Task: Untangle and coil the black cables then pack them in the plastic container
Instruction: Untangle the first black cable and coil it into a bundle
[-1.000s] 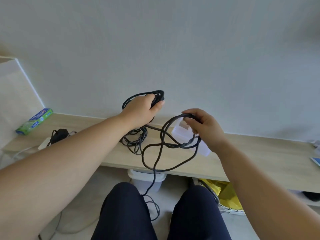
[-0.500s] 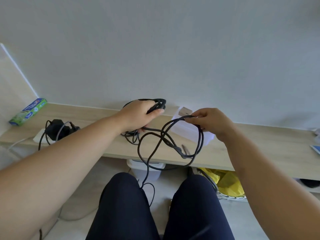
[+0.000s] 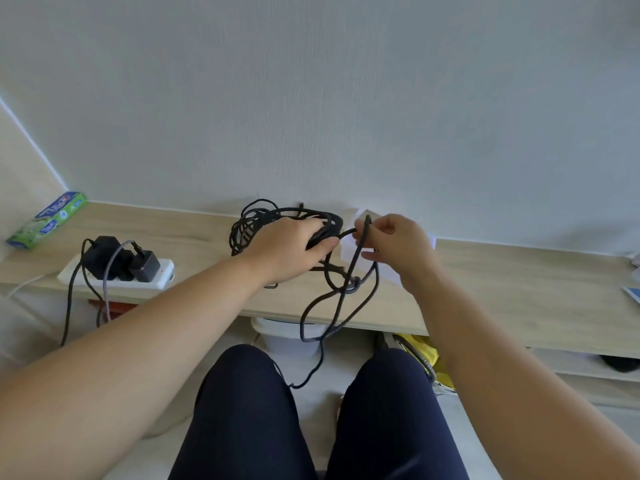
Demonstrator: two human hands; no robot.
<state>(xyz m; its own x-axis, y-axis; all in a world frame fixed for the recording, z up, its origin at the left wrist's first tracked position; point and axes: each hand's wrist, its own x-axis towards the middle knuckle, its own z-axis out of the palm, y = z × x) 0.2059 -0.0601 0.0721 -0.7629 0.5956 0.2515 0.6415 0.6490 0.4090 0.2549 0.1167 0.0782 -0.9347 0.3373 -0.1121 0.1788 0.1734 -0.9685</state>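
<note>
Lower now, left hand point(image 3: 287, 249) grips black cables point(image 3: 330, 217) by the wall point(image 3: 346, 98); right hand point(image 3: 400, 244) pinches one strand point(image 3: 353, 263).

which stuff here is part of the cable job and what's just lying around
Job: tangled black cables, gripped by left hand, one strand pinched by right hand; translucent plastic container.
Lying about: green-and-blue cardboard box, white power strip with black chargers, yellow bag.

cables point(image 3: 287, 216): black | shelf point(image 3: 485, 282): pale wood grain | power strip point(image 3: 114, 277): white | plugs point(image 3: 143, 268): black | box point(image 3: 46, 220): green, blue | trousers point(image 3: 249, 410): navy
</note>
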